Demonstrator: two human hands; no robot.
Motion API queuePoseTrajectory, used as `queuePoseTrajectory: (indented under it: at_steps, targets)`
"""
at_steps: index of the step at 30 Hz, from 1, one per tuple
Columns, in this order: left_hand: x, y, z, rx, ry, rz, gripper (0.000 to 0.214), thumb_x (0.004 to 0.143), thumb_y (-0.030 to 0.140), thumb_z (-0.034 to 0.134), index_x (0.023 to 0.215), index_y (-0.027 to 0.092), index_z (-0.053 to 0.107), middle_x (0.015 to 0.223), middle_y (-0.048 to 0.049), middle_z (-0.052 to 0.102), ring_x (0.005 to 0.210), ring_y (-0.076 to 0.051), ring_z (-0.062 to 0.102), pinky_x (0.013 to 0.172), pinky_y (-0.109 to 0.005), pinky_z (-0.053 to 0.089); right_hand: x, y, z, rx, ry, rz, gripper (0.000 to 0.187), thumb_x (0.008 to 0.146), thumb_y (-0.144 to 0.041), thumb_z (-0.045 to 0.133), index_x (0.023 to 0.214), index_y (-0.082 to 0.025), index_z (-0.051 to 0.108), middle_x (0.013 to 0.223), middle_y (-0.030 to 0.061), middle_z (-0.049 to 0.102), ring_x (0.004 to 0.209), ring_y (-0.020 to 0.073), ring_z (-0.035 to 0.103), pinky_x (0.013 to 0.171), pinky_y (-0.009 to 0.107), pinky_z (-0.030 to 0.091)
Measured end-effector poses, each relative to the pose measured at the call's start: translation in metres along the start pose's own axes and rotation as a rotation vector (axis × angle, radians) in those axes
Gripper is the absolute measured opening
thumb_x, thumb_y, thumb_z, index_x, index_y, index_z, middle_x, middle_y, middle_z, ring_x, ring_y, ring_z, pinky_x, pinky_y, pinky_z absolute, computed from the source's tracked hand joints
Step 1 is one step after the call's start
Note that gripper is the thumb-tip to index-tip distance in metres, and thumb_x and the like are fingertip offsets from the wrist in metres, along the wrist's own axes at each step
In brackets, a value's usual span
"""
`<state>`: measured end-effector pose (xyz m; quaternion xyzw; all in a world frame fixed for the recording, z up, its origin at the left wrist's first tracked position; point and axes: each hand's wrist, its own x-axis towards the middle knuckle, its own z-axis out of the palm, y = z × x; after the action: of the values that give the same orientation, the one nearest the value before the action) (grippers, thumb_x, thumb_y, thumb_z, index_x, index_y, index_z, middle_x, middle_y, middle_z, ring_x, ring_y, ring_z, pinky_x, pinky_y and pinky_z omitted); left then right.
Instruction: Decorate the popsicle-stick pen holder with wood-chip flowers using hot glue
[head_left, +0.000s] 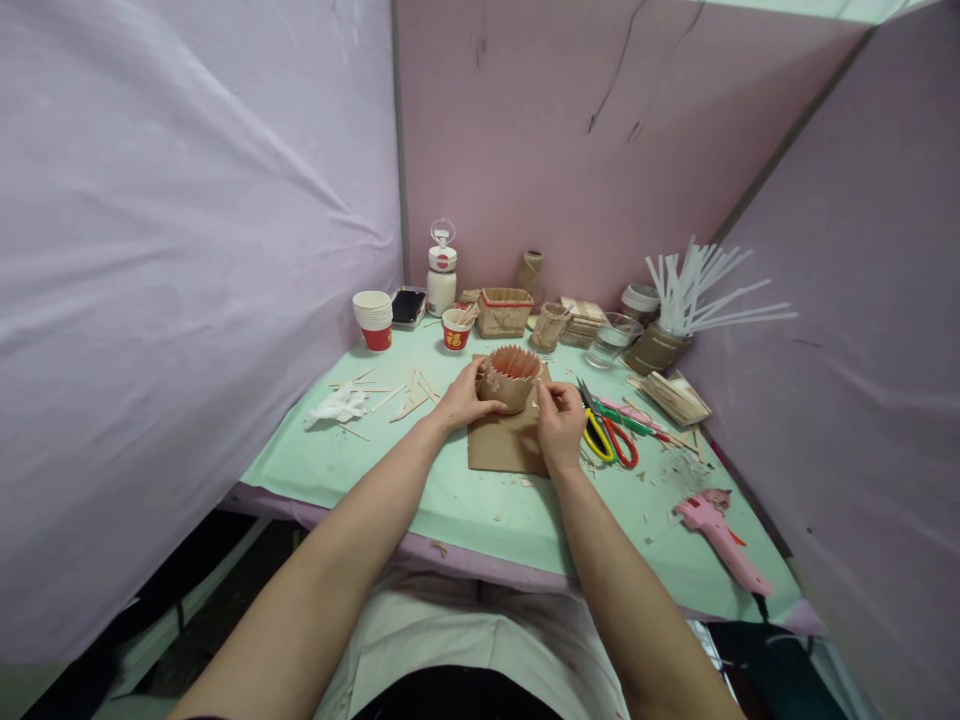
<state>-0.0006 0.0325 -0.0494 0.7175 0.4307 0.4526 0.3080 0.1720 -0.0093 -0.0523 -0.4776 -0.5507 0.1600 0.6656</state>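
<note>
A round brown basket point(510, 388) with a jagged, zigzag rim stands on a flat piece of cardboard point(506, 450) in the middle of the table. My left hand point(466, 398) grips the basket's left side, thumb across its front wall and fingers behind. On the right side, my right hand point(560, 412) is closed in a pinch by the basket's wall; whatever sits between its fingertips is too small to make out. Scissors point(607, 430) with yellow and red handles lie just right of that hand.
A pink glue gun point(724, 540) lies at the right front. Glue sticks point(697, 290) stand in a pot at the back right. A water bowl point(611, 342), a rectangular basket point(505, 312), paper cups point(373, 318) and a white bottle point(442, 280) line the back. Wood slivers point(412, 395) and a crumpled tissue point(337, 405) lie left.
</note>
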Motion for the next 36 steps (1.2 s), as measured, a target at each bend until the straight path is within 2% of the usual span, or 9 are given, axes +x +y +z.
queuePoseTrajectory:
  at_steps: [4,7,11,15,19,24,30,36]
  targets:
    - [0.000,0.001,0.001,-0.021,-0.020,0.023,0.095,0.051,0.038,0.085,0.131,0.016,0.039,0.132,-0.0140,0.048,0.121,-0.030,0.047,0.101,-0.040,0.039,0.011,0.013,-0.001,0.215,0.045,0.181,0.026,0.080,-0.044,0.059,0.076,-0.019,0.057,0.070,-0.0018,0.056,0.064,0.0128,0.054,0.066,0.031,0.049]
    - [0.001,0.000,0.002,-0.055,-0.043,0.025,0.102,0.051,0.038,0.085,0.136,0.017,0.032,0.135,-0.0150,0.046,0.125,-0.031,0.044,0.105,-0.042,0.036,0.012,0.013,0.002,0.352,0.007,0.266,0.029,0.074,-0.048,0.065,0.073,-0.020,0.057,0.068,-0.0026,0.057,0.063,0.0116,0.057,0.068,0.031,0.053]
    - [0.000,-0.002,0.002,-0.062,-0.032,-0.022,0.113,0.049,0.038,0.085,0.141,0.016,0.022,0.142,-0.0173,0.039,0.131,-0.031,0.039,0.109,-0.042,0.031,0.007,0.005,0.005,0.447,-0.040,0.318,0.028,0.070,-0.046,0.070,0.072,-0.020,0.059,0.071,-0.0017,0.058,0.068,0.0116,0.059,0.074,0.033,0.055]
    - [0.000,-0.002,0.001,-0.081,-0.011,-0.050,0.121,0.048,0.037,0.086,0.143,0.015,0.015,0.146,-0.0185,0.034,0.134,-0.030,0.035,0.111,-0.041,0.028,0.002,0.004,0.007,0.438,-0.087,0.320,0.026,0.072,-0.045,0.069,0.073,-0.020,0.059,0.073,-0.0013,0.058,0.069,0.0120,0.059,0.074,0.034,0.055]
    - [0.000,-0.004,-0.001,-0.079,-0.016,-0.070,0.120,0.050,0.035,0.084,0.144,0.015,0.012,0.145,-0.0182,0.035,0.132,-0.031,0.038,0.110,-0.041,0.030,0.001,0.007,0.007,0.347,-0.134,0.261,0.024,0.078,-0.043,0.063,0.077,-0.020,0.059,0.078,-0.0005,0.059,0.071,0.0128,0.059,0.075,0.035,0.053]
    - [0.002,-0.010,-0.005,-0.103,-0.056,-0.082,0.116,0.053,0.026,0.080,0.145,0.016,0.010,0.144,-0.0170,0.036,0.130,-0.031,0.039,0.108,-0.042,0.031,0.003,0.005,-0.002,0.123,-0.205,0.089,0.020,0.082,-0.040,0.060,0.080,-0.020,0.061,0.080,0.0012,0.061,0.078,0.0162,0.057,0.077,0.034,0.048]
    - [0.004,-0.013,-0.009,-0.194,-0.115,-0.047,0.112,0.052,0.028,0.082,0.143,0.016,0.018,0.143,-0.0158,0.036,0.132,-0.032,0.037,0.109,-0.042,0.031,0.002,0.000,-0.006,-0.159,-0.360,-0.152,0.014,0.085,-0.031,0.058,0.075,-0.022,0.057,0.078,0.0023,0.056,0.082,0.0200,0.051,0.082,0.037,0.040]
    - [0.004,-0.014,-0.009,-0.210,-0.118,-0.050,0.113,0.050,0.032,0.084,0.142,0.018,0.021,0.142,-0.0150,0.038,0.131,-0.031,0.038,0.108,-0.043,0.032,0.000,-0.004,-0.001,-0.325,-0.437,-0.294,0.014,0.089,-0.027,0.050,0.077,-0.022,0.053,0.081,0.0051,0.056,0.086,0.0230,0.049,0.081,0.038,0.039]
